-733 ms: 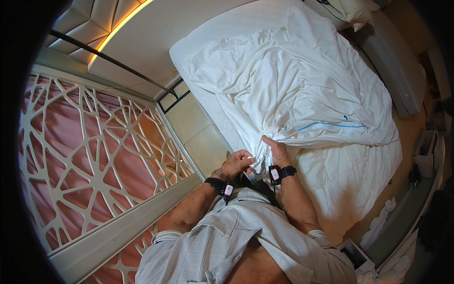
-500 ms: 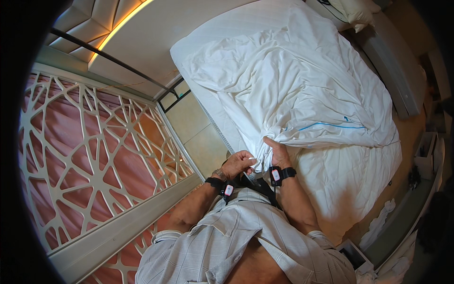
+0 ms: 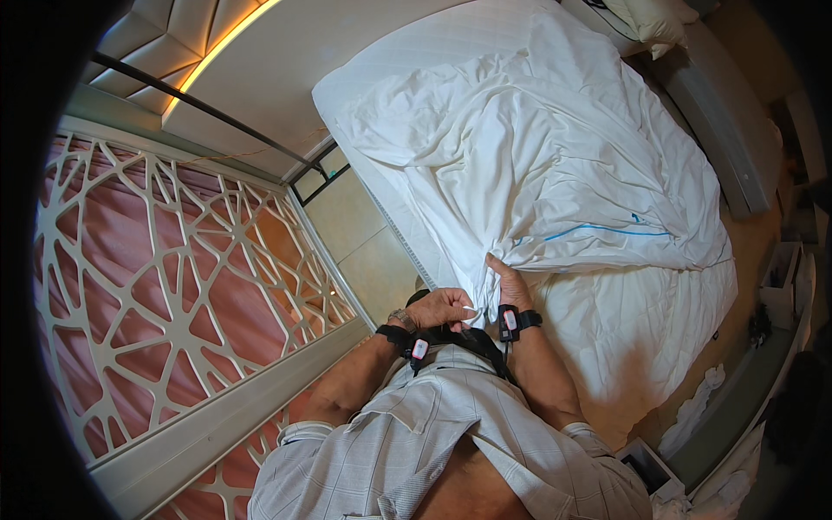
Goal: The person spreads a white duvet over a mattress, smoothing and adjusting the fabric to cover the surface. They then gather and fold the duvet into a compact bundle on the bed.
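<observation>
A rumpled white duvet cover (image 3: pixel 537 165) spreads over the bed, with a thin blue strip (image 3: pixel 607 229) running along its near part. Its near corner is gathered into a bunch in front of my body. My left hand (image 3: pixel 440 308) pinches the end of this bunch between thumb and fingers. Just to the right, my right hand (image 3: pixel 512 289) is closed round the same bunch higher up, thumb on top; its other fingers are mostly hidden by the cloth. A smooth white quilt (image 3: pixel 607 338) lies below the cover at the near right.
The white mattress (image 3: pixel 381 82) shows at the far left. A white lattice screen (image 3: pixel 178 316) with pink curtain behind it stands left, next to a black metal rail (image 3: pixel 208 108). A grey padded bench-like piece (image 3: pixel 724 121) and a pillow (image 3: pixel 646 22) are at the far right.
My left hand has moved slightly down and to the right, drawing the bunched cloth closer to my body. My right hand keeps its hold, barely shifted. The cloth near the hands is pulled straighter.
</observation>
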Demonstrator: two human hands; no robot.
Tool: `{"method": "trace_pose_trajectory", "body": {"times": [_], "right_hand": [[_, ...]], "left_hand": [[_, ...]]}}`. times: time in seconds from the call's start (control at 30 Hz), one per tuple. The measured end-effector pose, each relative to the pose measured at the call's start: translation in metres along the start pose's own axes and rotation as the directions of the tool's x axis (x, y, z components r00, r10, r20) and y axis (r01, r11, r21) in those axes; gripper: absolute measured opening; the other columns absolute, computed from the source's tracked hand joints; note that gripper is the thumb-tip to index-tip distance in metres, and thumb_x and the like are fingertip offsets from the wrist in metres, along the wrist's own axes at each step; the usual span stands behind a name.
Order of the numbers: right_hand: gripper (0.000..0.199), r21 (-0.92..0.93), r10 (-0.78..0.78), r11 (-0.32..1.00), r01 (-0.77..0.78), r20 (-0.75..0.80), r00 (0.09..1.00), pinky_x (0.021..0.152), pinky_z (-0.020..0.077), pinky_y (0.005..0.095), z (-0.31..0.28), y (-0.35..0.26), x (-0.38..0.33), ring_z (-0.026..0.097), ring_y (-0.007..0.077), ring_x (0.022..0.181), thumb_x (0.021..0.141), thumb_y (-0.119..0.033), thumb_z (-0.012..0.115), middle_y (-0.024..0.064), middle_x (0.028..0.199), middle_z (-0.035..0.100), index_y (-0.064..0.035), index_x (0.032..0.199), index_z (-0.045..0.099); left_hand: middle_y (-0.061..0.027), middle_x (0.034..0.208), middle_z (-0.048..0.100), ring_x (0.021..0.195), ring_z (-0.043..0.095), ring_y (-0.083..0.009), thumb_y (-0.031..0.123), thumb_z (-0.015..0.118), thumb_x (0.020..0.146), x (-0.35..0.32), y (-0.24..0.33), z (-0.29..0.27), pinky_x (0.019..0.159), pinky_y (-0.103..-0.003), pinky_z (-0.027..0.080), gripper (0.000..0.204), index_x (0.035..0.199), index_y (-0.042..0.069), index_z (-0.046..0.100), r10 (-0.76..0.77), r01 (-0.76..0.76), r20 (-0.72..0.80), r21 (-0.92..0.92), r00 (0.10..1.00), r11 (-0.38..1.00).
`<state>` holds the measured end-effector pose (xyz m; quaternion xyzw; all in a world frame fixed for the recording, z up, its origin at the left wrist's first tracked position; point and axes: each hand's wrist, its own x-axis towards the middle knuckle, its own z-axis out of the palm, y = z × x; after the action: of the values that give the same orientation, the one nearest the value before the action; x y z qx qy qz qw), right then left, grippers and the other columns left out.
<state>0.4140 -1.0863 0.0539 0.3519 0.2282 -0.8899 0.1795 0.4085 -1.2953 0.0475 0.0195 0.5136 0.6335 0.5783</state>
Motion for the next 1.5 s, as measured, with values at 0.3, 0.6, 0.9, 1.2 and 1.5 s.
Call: {"method": "trace_pose_trajectory", "body": {"times": [0.3,0.6,0.9,1.2,1.5], "right_hand": [[0.038,0.073,0.124,0.988,-0.136,0.147,0.981,0.084,0.0598,0.0449,-0.015,0.000,0.014,0.073,0.0310,0.088,0.096,-0.028,0.066,0.0159,0.101,0.075,0.0019,0.119,0.066],[0.044,0.049,0.203,0.973,-0.224,0.272,0.941,0.084,0.0584,0.0490,-0.033,-0.004,0.026,0.071,0.0347,0.088,0.096,-0.036,0.065,0.0205,0.102,0.072,0.0013,0.121,0.065],[0.047,0.004,0.096,0.995,-0.100,0.221,0.970,0.088,0.0595,0.0433,-0.010,0.008,-0.002,0.072,0.0296,0.092,0.098,-0.029,0.066,0.0171,0.109,0.073,0.0034,0.131,0.061],[0.041,0.029,0.014,0.999,-0.017,0.100,0.995,0.094,0.0591,0.0414,0.000,0.002,-0.024,0.073,0.0280,0.102,0.092,-0.011,0.067,0.0163,0.116,0.073,0.0028,0.131,0.062],[0.045,0.114,0.047,0.990,-0.077,0.244,0.969,0.105,0.0538,0.0480,-0.016,0.002,0.015,0.070,0.0352,0.112,0.095,-0.016,0.061,0.0212,0.124,0.070,0.0052,0.135,0.057]], "left_hand": [[-0.0015,0.084,0.072,0.069,0.067,-0.0080,0.018,0.074,0.099,-0.003,0.014,0.003,0.064,-0.022,0.055,0.015,0.100,0.006,0.066,-0.022,0.021,0.064,0.024,0.998,0.999],[-0.0030,0.087,0.071,0.070,0.067,-0.0114,0.046,0.065,0.103,0.004,0.009,-0.009,0.066,-0.025,0.055,0.039,0.105,0.006,0.065,-0.009,0.011,0.021,-0.098,1.000,0.995],[-0.0088,0.110,0.070,0.091,0.069,-0.0204,0.047,0.056,0.106,0.063,0.004,-0.042,0.083,-0.037,0.059,0.049,0.128,0.003,0.060,0.079,-0.237,-0.295,-0.552,0.952,0.800],[-0.0084,0.113,0.073,0.099,0.073,-0.0198,0.029,0.057,0.108,0.063,-0.001,-0.043,0.087,-0.037,0.064,0.032,0.124,0.001,0.063,0.206,-0.388,-0.345,-0.629,0.916,0.673],[-0.0117,0.109,0.074,0.098,0.074,-0.0232,0.031,0.063,0.105,0.017,0.000,-0.038,0.087,-0.040,0.063,0.033,0.117,0.000,0.067,0.224,-0.382,-0.331,-0.557,0.916,0.737]]}}
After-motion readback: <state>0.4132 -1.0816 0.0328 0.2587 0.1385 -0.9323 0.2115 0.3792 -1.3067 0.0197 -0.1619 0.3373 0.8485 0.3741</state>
